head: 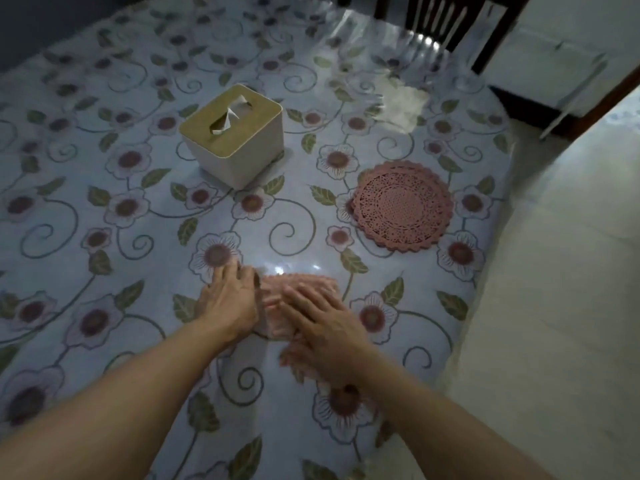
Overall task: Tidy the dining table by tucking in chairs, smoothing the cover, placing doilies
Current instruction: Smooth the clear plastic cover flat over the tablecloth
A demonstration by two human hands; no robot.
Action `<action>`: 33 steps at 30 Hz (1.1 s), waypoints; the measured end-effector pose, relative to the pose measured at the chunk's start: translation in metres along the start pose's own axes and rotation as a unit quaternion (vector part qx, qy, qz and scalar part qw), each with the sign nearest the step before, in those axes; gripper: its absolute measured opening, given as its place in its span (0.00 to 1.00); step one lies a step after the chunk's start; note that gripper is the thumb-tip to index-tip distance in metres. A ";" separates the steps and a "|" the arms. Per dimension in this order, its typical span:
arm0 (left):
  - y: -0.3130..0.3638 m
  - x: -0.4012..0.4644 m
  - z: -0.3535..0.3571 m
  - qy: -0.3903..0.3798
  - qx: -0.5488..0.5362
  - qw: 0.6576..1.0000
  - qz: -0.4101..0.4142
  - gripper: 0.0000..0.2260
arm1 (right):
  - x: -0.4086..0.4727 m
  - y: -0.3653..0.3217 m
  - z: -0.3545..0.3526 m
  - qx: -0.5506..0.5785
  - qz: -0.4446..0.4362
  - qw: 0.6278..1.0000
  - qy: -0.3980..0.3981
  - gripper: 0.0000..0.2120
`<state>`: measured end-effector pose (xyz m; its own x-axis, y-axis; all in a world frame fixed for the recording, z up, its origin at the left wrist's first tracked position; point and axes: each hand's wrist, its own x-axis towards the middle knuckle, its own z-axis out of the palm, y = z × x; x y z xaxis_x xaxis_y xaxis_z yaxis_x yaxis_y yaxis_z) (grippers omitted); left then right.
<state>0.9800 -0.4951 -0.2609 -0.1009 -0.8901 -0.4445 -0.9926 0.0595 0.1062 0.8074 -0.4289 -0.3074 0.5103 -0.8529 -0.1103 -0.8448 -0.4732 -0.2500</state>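
Dim light falls over the bench (104,341), which wears a glossy floral cover (156,237) of purple flowers, green leaves and grey curls; bright glare marks shine on it just beyond my fingers, and more glare sits at the far right corner. Both my hands lie low on the cover, close together, over a pink doily (277,306) that is blurred and looks bunched or folded; my left hand (230,301) rests on its left edge, fingers reaching forward onto the cover, though whether they curl round the edge I cannot tell; my right hand (323,323) lies flat on the doily with fingers spread and fairly straight, pressing down on it; more pink edge shows below that hand's wrist. Ahead and to the right of my right hand, well apart from it, a stack of round pink doilies (403,206) lies flat on the cover, near the bench's right edge. Ahead of my left hand, farther off, stands a square tissue box (232,136) with a tan lid and a white tissue poking from its slot. Beyond the far right corner a dark wooden chair (440,19) stands against the bench; pale floor (561,306) runs along to the right of my right arm.
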 end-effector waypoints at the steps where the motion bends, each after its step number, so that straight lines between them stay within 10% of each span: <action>1: 0.004 0.001 -0.002 -0.004 -0.006 1.000 -0.005 0.21 | 0.004 0.013 -0.006 0.006 0.021 1.000 0.000 0.32; 14: 0.005 0.050 -0.021 0.037 -0.052 0.995 -0.074 0.24 | 0.135 0.082 -0.048 0.018 0.172 0.983 -0.068 0.35; 24: 0.014 0.066 -0.041 0.018 -0.083 0.990 -0.116 0.17 | 0.112 0.040 -0.030 0.143 -0.088 0.985 -0.036 0.18; 33: 0.068 0.085 -0.076 0.000 -0.118 0.985 -0.124 0.19 | 0.109 0.135 -0.119 0.127 -0.028 0.991 -0.031 0.16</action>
<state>0.9093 -0.6012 -0.2239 0.1433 -0.8640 -0.4827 -0.9429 -0.2673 0.1985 0.7303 -0.6121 -0.2391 0.5706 -0.8080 -0.1467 -0.7510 -0.4411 -0.4914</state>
